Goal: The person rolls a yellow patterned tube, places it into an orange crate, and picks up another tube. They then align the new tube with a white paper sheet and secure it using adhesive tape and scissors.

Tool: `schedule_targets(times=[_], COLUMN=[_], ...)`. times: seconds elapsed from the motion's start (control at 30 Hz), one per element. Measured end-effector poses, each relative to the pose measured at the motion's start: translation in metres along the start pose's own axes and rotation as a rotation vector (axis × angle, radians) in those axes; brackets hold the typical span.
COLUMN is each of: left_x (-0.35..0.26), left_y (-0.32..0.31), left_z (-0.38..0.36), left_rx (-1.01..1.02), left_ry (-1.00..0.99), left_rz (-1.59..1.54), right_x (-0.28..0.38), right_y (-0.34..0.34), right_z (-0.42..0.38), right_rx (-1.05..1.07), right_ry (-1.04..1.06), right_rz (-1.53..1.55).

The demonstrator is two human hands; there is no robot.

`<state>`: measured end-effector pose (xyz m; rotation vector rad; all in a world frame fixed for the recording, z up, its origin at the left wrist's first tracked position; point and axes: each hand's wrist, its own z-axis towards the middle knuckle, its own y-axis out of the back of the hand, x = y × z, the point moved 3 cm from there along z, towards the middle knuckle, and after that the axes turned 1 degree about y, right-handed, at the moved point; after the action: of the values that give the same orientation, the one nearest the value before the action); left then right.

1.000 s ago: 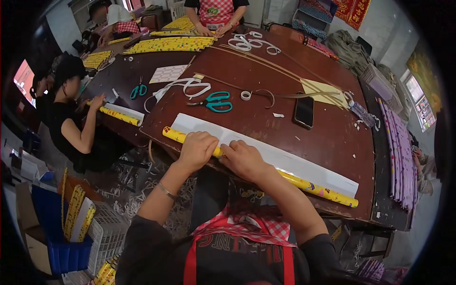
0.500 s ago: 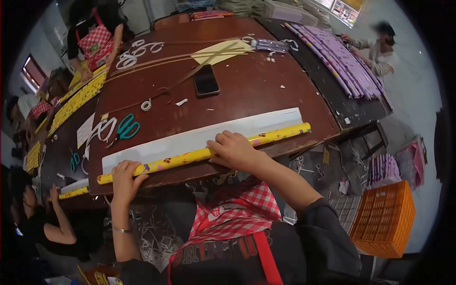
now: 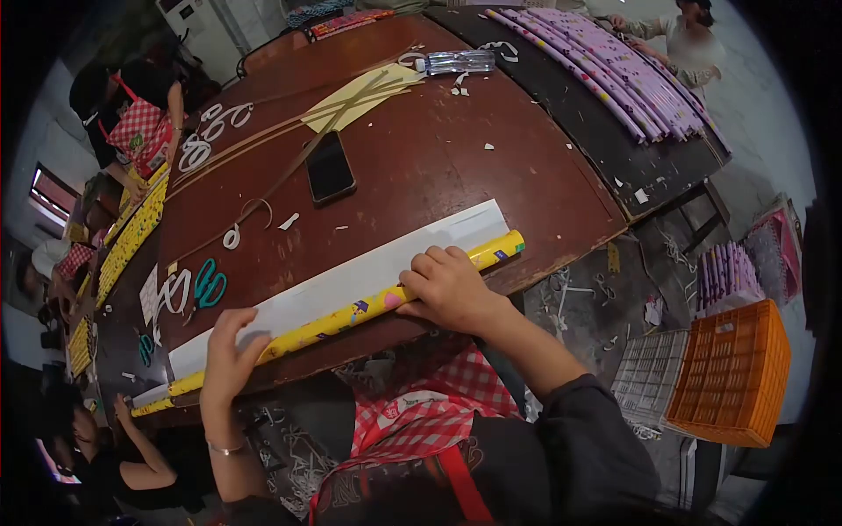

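Note:
A long roll of yellow patterned wrapping paper (image 3: 329, 325) lies along the near edge of the brown table, its white inner side (image 3: 307, 285) partly unrolled behind it. My right hand (image 3: 449, 289) is closed over the roll right of its middle, fingers curled on top and thumb on the near side. Toward the roll's left end, my left hand (image 3: 230, 358) is raised at the paper, thumb and fingers apart. Left of the sheet lie teal-handled scissors (image 3: 210, 282) and a loop of white ribbon (image 3: 175, 291).
A phone (image 3: 331, 168), tape roll (image 3: 231, 238) and plastic bottle (image 3: 460, 61) rest on the table (image 3: 438, 158). Purple rolls (image 3: 605, 70) cover the dark table at right, near another person. Co-workers handle yellow rolls (image 3: 132, 235) at left. An orange crate (image 3: 732, 373) stands at lower right.
The camera view has shifted. My left hand has loosened from the roll and its fingers have spread; my right hand remains on the roll. Less white paper shows behind the roll.

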<state>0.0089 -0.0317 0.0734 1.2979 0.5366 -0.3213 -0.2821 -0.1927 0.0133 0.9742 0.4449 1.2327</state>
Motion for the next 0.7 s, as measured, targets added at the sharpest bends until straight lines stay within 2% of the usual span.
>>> schedule_targets(times=[0.13,0.2,0.33,0.4,0.47,0.7], left_x=[-0.082,-0.109,-0.135,-0.142,-0.146,-0.155], left_y=[-0.071,-0.105,-0.158,-0.179,-0.199,-0.218], left_z=[0.081,0.117,0.18,0.196,0.203,0.208], left_rx=[0.157,0.152,0.227,0.271,0.443,0.48], left_ry=[-0.164,-0.327,-0.293,-0.275,-0.221,-0.166], left_rz=[-0.117,-0.064,-0.126,-0.156,-0.257,-0.32], right_x=[-0.001,-0.001,-0.002,-0.002,-0.002,-0.002], right_y=[-0.001,-0.001,-0.004,-0.003,-0.005,-0.004], right_z=[0.0,0.0,0.0,0.0,-0.002,-0.004], right_rx=[0.007,0.009,0.025,-0.031,-0.051,-0.046], right_ry=[-0.007,-0.008,0.011,0.011,0.011,-0.008], right_rz=[0.021,0.017,0.014,0.045,0.053,0.074])
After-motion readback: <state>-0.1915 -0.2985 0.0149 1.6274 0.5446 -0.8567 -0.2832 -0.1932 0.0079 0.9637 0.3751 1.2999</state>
